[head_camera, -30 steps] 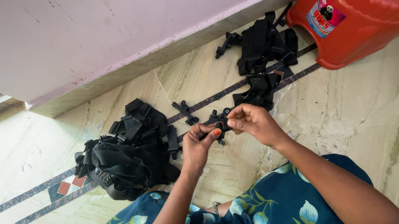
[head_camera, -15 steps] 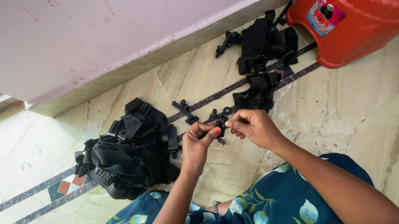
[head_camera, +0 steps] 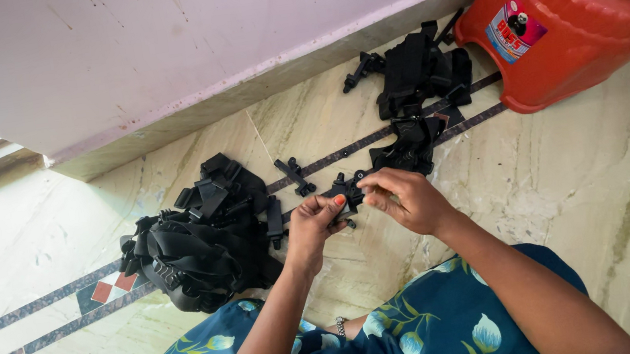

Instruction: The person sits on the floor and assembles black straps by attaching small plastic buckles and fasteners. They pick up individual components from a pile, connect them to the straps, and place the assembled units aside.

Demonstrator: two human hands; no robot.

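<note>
Seen from above, over a marble floor (head_camera: 592,189) with dark inlaid stripes, beside a pale pink wall (head_camera: 152,44). Left hand (head_camera: 312,226) curled, thumb and forefinger pinched on a small black plastic clip (head_camera: 347,194), orange-painted nail uppermost. Right hand (head_camera: 407,199) closed in from the other side, fingertips pressed onto the same clip, so held between both hands just above the floor, in front of the knees. Exact shape of the clip hard to tell, mostly hidden by the fingers.

To the left, touching nothing of the hands, a large heap of black straps and buckles (head_camera: 194,245). Just beyond the hands, a loose black plastic bracket (head_camera: 294,176) lying on the stripe. Farther off toward the wall, a second pile of black straps (head_camera: 416,82), next to a red plastic stool (head_camera: 585,11). Below, a lap in blue floral fabric (head_camera: 401,336).
</note>
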